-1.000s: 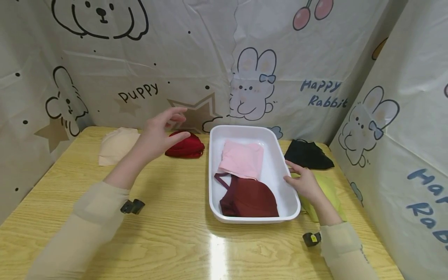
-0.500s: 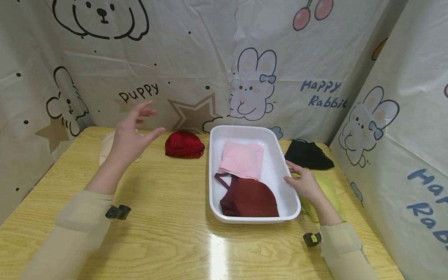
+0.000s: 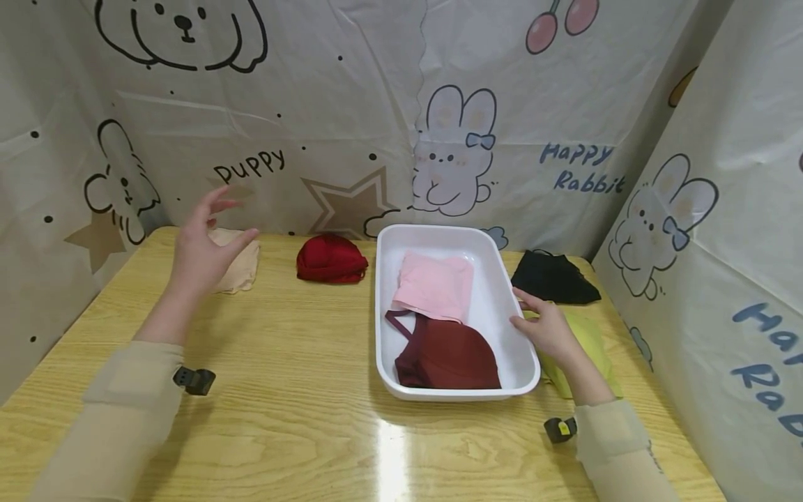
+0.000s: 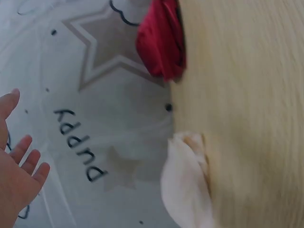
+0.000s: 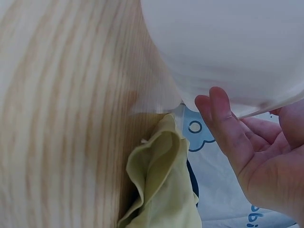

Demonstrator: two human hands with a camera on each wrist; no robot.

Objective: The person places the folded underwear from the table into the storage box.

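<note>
My left hand (image 3: pixel 201 254) is raised over the table's back left, thumb and fingers spread, holding nothing. Behind and below it lies a folded beige garment (image 3: pixel 238 268), partly hidden by the hand. A dark red folded bra (image 3: pixel 331 259) rests to its right. The white plastic tub (image 3: pixel 390 230) holds a folded pink garment (image 3: pixel 434 286) and a brownish-red bra (image 3: pixel 458 354) with a strap showing. At the tub's right side my right hand (image 3: pixel 552 335) grips the rim; the right wrist view shows fingers (image 5: pixel 221 104) against the outer wall under the rim.
A yellow-green garment (image 3: pixel 586 348) lies right of the tub, partly under my right forearm. Behind it is a black folded garment (image 3: pixel 552 277). The wooden table (image 3: pixel 282 418) is bordered by printed cloth walls (image 3: pixel 351 104) at the back and sides.
My left hand has moved left, from above the dark red bra to over the beige garment. The right hand and the tub have stayed in place.
</note>
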